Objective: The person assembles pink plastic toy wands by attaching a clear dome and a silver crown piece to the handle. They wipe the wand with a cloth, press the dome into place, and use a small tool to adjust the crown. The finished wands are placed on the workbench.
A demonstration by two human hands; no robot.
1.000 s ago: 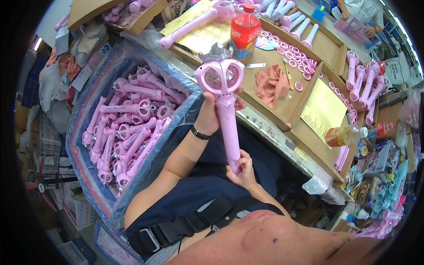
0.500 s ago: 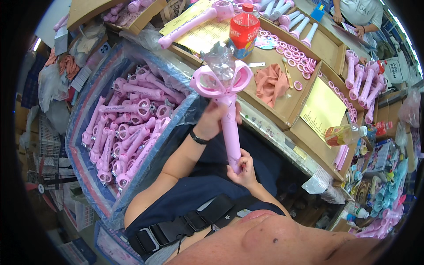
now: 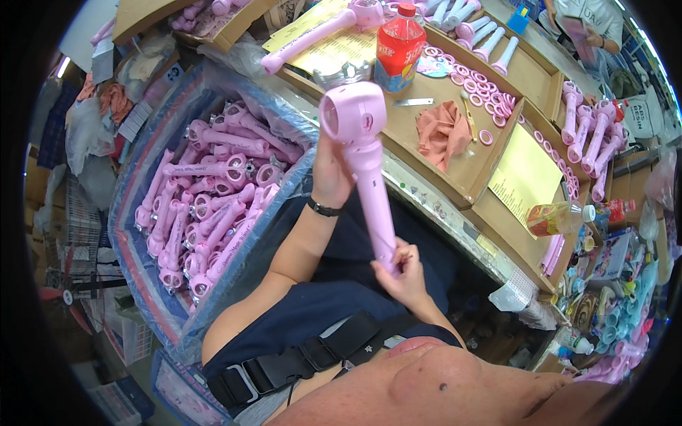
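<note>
A pink toy wand (image 3: 373,195) with a ring-shaped head and a clear crown on top stands almost upright in front of me, slightly tilted. My left hand (image 3: 332,170) is closed around it just below the head, its fingers mostly hidden behind the wand. At the lower end of the handle, my right hand (image 3: 403,277) pinches the tip between thumb and fingers. Many similar pink wands (image 3: 213,145) lie heaped to my left in a large bin (image 3: 131,266) lined with clear plastic.
Cardboard trays (image 3: 455,195) on the workbench hold pink rings (image 3: 490,92), an orange cloth (image 3: 444,133) and a yellow sheet (image 3: 527,170). A red-capped bottle (image 3: 399,50) and a drink bottle (image 3: 558,219) stand or lie there. Another person (image 3: 600,25) works at the far right.
The wand has turned about its length, so its head now shows side-on. My left hand has shifted up toward the head. The person at the far right has raised a flat pinkish thing.
</note>
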